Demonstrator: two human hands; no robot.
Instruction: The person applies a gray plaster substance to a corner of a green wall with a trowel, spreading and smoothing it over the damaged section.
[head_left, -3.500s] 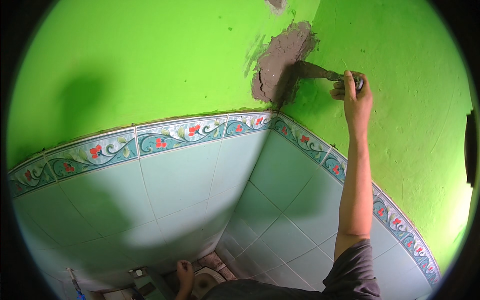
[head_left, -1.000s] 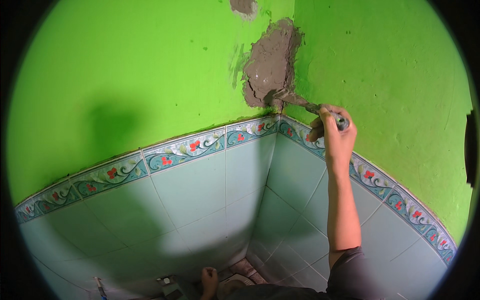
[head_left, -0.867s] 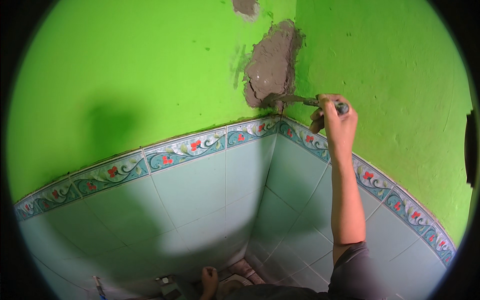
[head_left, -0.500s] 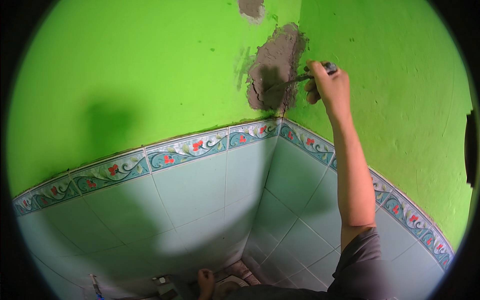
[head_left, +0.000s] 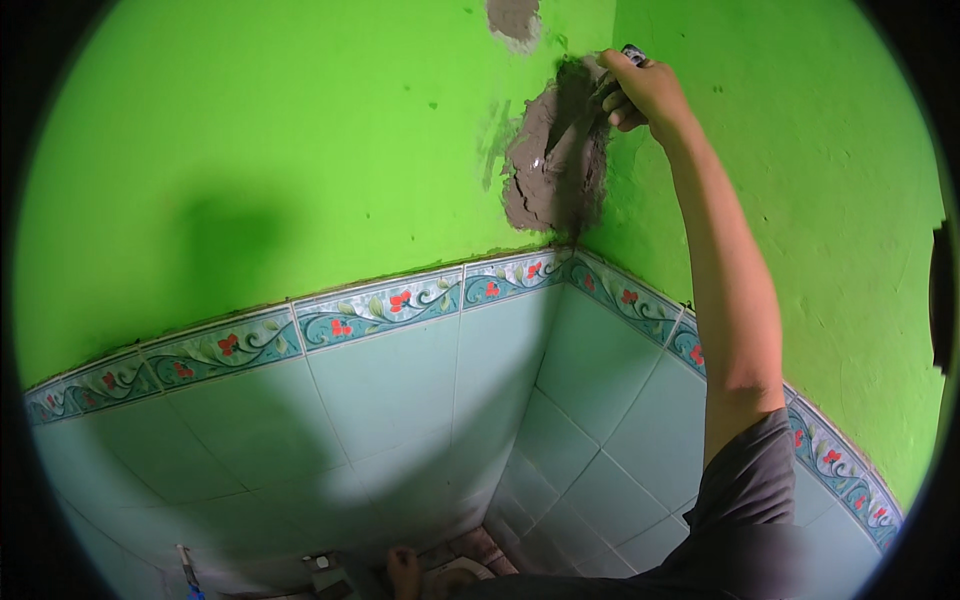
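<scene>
My right hand (head_left: 645, 92) is raised to the wall corner, fingers wrapped round the handle of a trowel (head_left: 633, 55). Its blade lies over the upper part of a grey-brown mortar patch (head_left: 535, 190) and is hard to tell from it. The patch fills the corner where two green walls meet and looks wet, with ragged edges and a crack low on its left side. Far below, near the bottom edge, my left hand (head_left: 404, 572) is small and dim with its fingers curled. What it may hold is hidden.
A smaller mortar patch (head_left: 514, 22) sits higher on the left wall. Flowered border tiles (head_left: 380, 308) run beneath the green paint, with pale teal tiles (head_left: 400, 390) below. A blue-handled tool (head_left: 190, 575) stands at the lower left. A dark object (head_left: 940, 298) shows at the right rim.
My right hand and the trowel have moved up along the corner, from the patch's middle to its top. Smoother, shinier mortar shows on the patch. My left hand stays low.
</scene>
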